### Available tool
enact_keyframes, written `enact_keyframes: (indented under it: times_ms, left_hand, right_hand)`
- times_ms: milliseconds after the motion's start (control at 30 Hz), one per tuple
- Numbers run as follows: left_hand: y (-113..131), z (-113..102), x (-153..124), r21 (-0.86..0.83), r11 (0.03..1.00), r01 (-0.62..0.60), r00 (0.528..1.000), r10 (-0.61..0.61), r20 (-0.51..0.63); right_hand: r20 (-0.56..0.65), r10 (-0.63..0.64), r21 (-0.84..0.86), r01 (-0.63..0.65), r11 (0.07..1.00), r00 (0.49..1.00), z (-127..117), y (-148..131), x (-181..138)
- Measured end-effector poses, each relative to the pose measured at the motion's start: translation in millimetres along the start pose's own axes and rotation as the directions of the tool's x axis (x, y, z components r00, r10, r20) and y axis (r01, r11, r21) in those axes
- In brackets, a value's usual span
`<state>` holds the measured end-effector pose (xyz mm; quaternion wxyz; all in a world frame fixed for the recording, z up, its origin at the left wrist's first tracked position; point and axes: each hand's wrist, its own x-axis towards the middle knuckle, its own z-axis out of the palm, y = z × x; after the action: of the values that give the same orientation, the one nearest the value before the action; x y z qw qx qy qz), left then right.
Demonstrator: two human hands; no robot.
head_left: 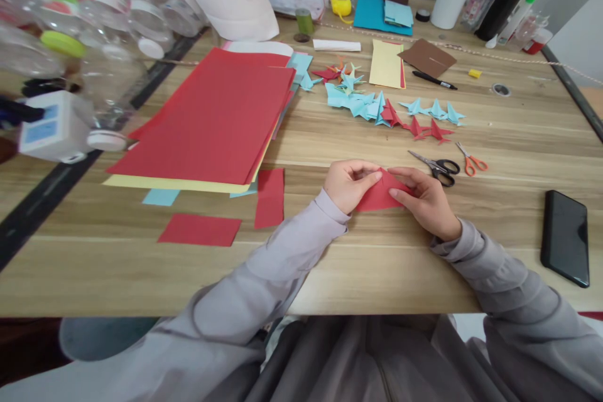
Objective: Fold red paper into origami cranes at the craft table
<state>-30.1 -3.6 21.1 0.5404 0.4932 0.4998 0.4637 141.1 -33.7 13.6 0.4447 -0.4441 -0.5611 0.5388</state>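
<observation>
A small red sheet of paper point(379, 197), partly folded, is held between my two hands just above the table's front half. My left hand point(351, 185) pinches its left upper edge between thumb and fingers. On the other side, my right hand point(426, 201) grips the right part, thumb on top; the fingertips beneath are partly hidden. Black-handled scissors point(441, 169) lie just beyond my right hand, beside small orange-handled scissors point(471, 160). Farther back sit several folded paper cranes, blue ones point(436, 110) and red ones point(438, 132).
A stack of large red sheets point(211, 119) covers the left of the table, with red paper rectangles point(200, 230) in front. A phone point(565, 237) lies at right. Plastic bottles point(108, 56) crowd the left edge. A pen point(433, 80) and brown paper point(428, 58) lie behind.
</observation>
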Motion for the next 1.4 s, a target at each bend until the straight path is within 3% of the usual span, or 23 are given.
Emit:
enact_keyframes:
  times_ms: [200,633,933,1067,1200,1400]
  left_hand:
    - [-3.9,1.7,0.4,-0.052,0.998,0.024,1.000,-0.024,-0.001]
    - [-4.6,0.4,0.5,0.021,0.999,-0.028,0.999,0.027,0.032]
    - [0.2,3.4,-3.6,0.160,0.978,-0.138,0.990,0.137,0.018]
    - [1.2,5.6,-7.3,0.159,0.969,-0.191,0.981,0.186,0.046]
    - [2.0,6.9,-8.6,0.149,0.962,-0.229,0.973,0.222,0.060]
    - [1.9,5.9,-7.3,0.109,0.955,-0.277,0.960,0.270,0.076]
  right_hand:
    - [-0.021,-0.151,-0.138,0.146,0.979,0.988,-1.0,1.2,-0.4]
    - [-0.020,-0.147,-0.205,0.140,0.969,0.989,-4.5,7.2,-1.5]
    - [-0.038,-0.030,-0.083,0.026,0.996,0.999,1.0,-2.8,-0.7]
    - [-0.064,-0.004,-0.151,-0.006,0.989,0.998,1.4,-7.5,0.7]
    - [0.001,0.024,-0.205,-0.023,0.978,1.000,0.7,-8.3,1.5]
    - [0.045,0.136,-0.047,-0.134,0.990,0.990,-1.2,-10.3,1.4]
